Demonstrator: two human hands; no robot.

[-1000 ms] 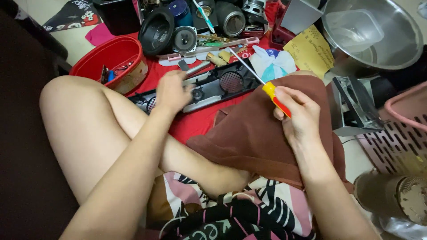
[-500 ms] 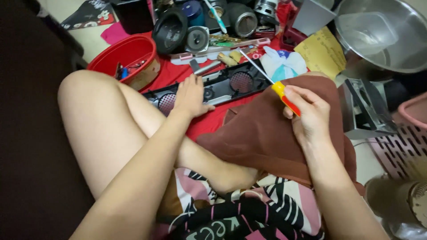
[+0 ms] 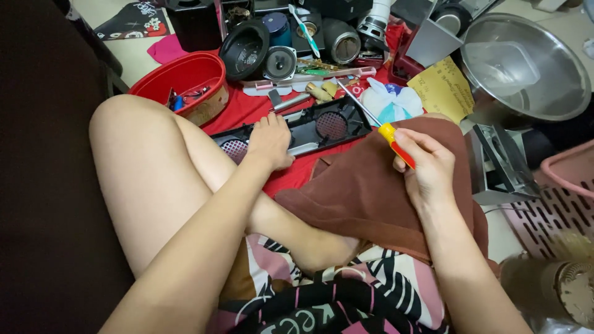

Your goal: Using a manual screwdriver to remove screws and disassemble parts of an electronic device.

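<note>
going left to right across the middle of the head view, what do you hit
red bowl → left hand on the black grille panel → yellow and red screwdriver in the right hand → steel basin → pink slotted basket

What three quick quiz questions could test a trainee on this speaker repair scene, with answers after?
1. True or false: the right hand holds a screwdriver with a yellow and red handle.
2. What does the left hand rest on?
3. Which lies nearest the red bowl: A the steel basin, B the loose speaker cone, C the pink basket?

Key: 1 true. 2 the black speaker panel. 3 B.
</note>
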